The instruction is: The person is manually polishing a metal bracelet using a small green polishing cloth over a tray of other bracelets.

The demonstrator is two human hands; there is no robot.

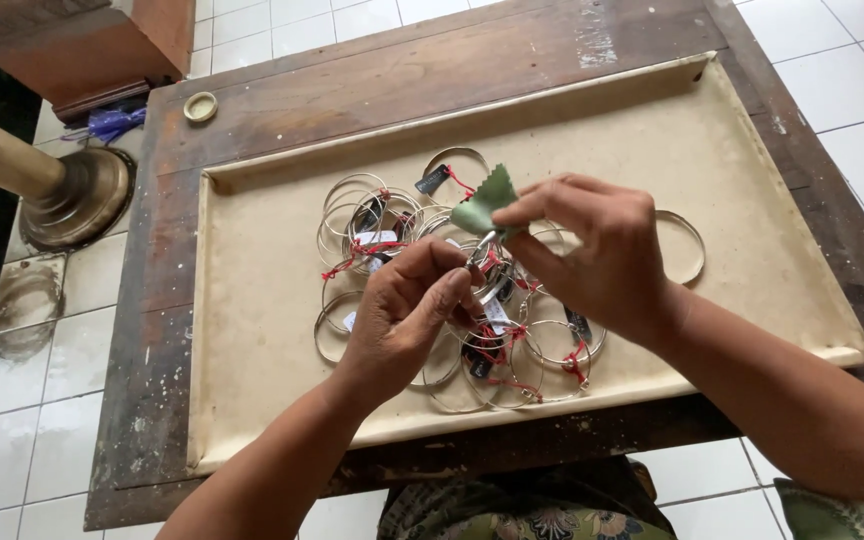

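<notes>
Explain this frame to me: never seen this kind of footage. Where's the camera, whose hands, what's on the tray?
There is one picture, from a camera worn on a person's head, looking down at their own bare hands. No machine is involved. The left hand pinches a small silver ring or bangle; the right hand presses a green cloth with a zigzag edge against it. Below lies a shallow beige tray on a worn wooden table. On the tray sits a pile of thin silver bangles with red strings and small tags. One bangle lies apart on the right.
</notes>
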